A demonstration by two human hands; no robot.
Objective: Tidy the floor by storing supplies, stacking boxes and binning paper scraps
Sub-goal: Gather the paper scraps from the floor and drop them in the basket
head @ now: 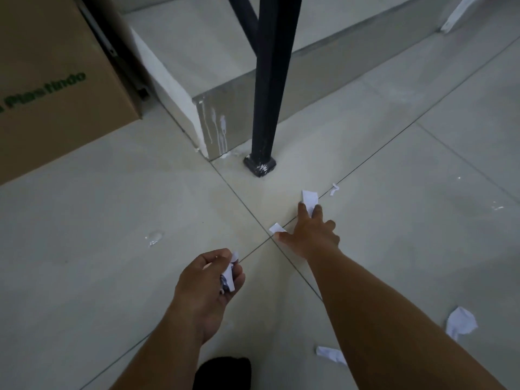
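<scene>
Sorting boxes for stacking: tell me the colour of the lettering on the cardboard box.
Green lettering on the brown cardboard box, seen in the head view, upper left.

Head view, with both of my bare arms in frame. My left forearm [157,347] enters from the lower edge and rises toward the centre. My left hand [208,280] is turned palm-inward, its fingers and thumb curled round a wad of paper scraps [228,278]. My right forearm [380,313] enters from the lower right and stretches diagonally forward, reaching farther than the left. My right hand [313,235] lies palm down with fingers spread and nearly straight. Its thumb [282,237] splays left, and the first two fingertips [302,207] touch a single scrap [309,197]. The hands are apart.
</scene>
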